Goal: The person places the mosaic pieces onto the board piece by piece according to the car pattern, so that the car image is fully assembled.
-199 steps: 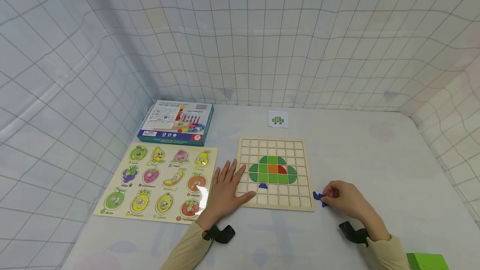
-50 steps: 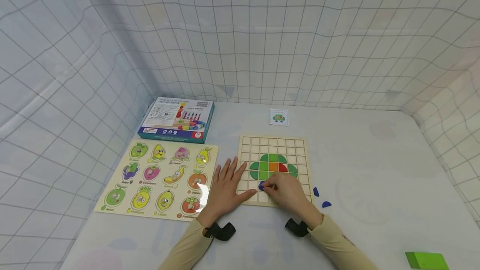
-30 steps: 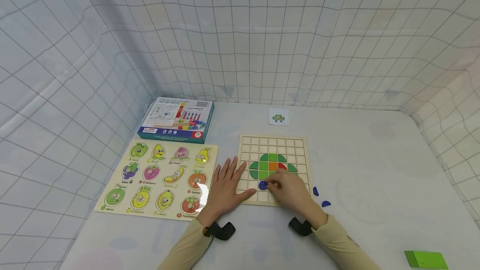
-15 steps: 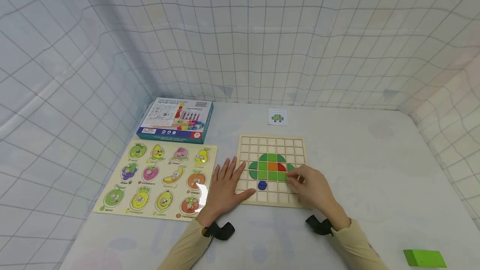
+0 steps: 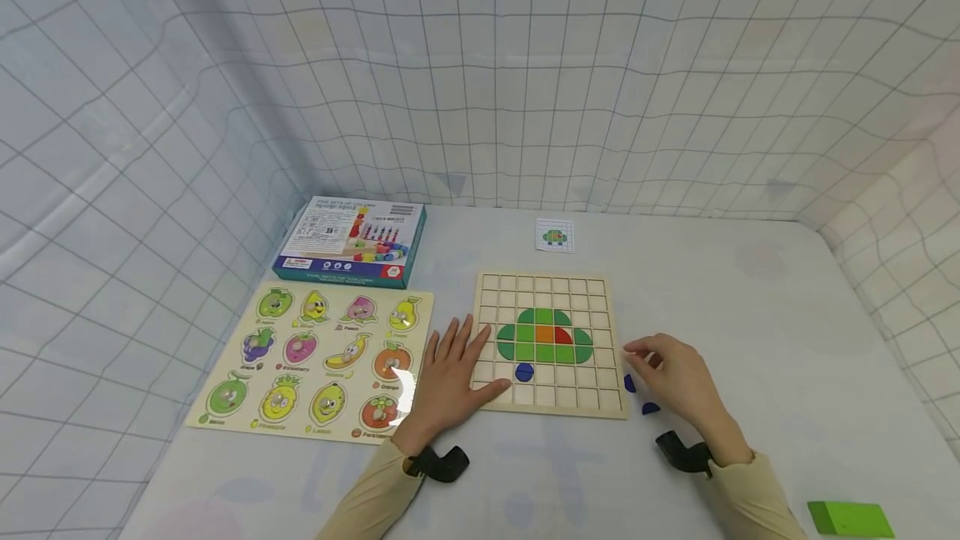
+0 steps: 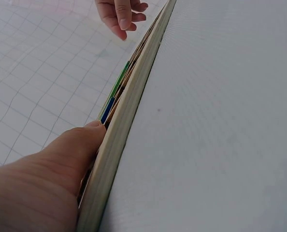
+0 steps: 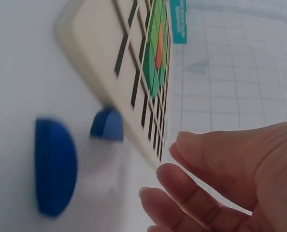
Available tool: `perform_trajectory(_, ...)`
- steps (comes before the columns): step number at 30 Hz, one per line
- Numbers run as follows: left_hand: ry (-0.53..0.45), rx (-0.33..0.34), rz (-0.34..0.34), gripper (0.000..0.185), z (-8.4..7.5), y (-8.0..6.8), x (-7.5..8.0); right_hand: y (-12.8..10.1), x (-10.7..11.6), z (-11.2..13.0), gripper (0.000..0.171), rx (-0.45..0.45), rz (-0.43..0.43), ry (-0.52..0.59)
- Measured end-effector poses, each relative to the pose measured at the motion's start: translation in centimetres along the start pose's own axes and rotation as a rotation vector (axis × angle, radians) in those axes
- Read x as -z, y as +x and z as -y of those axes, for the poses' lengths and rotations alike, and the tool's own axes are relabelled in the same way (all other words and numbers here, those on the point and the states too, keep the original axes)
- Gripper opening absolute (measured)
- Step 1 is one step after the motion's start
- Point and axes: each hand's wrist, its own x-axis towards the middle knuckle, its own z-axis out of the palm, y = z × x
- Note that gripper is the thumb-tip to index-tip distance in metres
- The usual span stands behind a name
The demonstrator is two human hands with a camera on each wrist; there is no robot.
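In the head view, my left hand (image 5: 450, 377) lies flat with spread fingers over the left edge of the wooden grid board (image 5: 588, 398). Its thumb (image 6: 71, 152) rests along the board's side in the left wrist view. Green, orange and red tiles (image 5: 545, 334) form a car shape on the board. Below them, two blue half-circles make a round wheel (image 5: 524, 372). My right hand (image 5: 678, 377) hovers right of the board with loosely bent fingers, holding nothing. Near it on the table lie two more blue half-circle pieces, one (image 7: 107, 124) against the board's edge, the other (image 7: 56, 166) farther out.
A small pattern card (image 5: 555, 235) lies behind the board. To the left are a fruit peg puzzle (image 5: 247, 432) and a boxed toy set (image 5: 351, 240). A green block (image 5: 850, 518) sits at the front right. Grid-patterned cloth walls surround the table.
My right hand put a second blue half-circle under the first, making a full circle, then let go and moved right to the loose blue pieces. My left hand stayed in place.
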Motion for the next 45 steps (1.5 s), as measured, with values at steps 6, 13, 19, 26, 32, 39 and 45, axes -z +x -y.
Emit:
perform_trajectory(6, 0.012, 0.003, 0.002, 0.084, 0.0, 0.0, 0.1, -0.4, 0.7, -1.1, 0.020, -0.033, 0.106, -0.022)
perform_trajectory(13, 0.003, 0.001, 0.000, 0.084, -0.1, 0.0, 0.2, -0.7, 1.1, -1.9, 0.025, 0.056, 0.215, -0.009)
perform_trajectory(19, 0.009, -0.005, -0.008, 0.084, 0.0, 0.0, 0.0, -0.8, 1.2, -2.5, 0.028, 0.164, 0.273, -0.008)
perform_trajectory(26, 0.010, -0.003, -0.009, 0.084, 0.1, -0.1, 0.0, -0.7, 0.8, -2.6, 0.031, 0.218, 0.261, -0.034)
perform_trajectory(32, 0.009, -0.002, -0.006, 0.084, 0.1, -0.1, 0.0, -0.8, 0.4, -2.5, 0.028, 0.211, 0.255, -0.037)
perform_trajectory(39, 0.011, -0.003, -0.005, 0.084, 0.1, -0.1, 0.0, -0.7, 0.3, -2.6, 0.024, 0.163, 0.273, -0.008)
perform_trajectory(45, 0.007, -0.010, -0.010, 0.084, 0.0, 0.0, 0.0, -0.6, 0.6, -2.8, 0.023, 0.084, 0.306, 0.061)
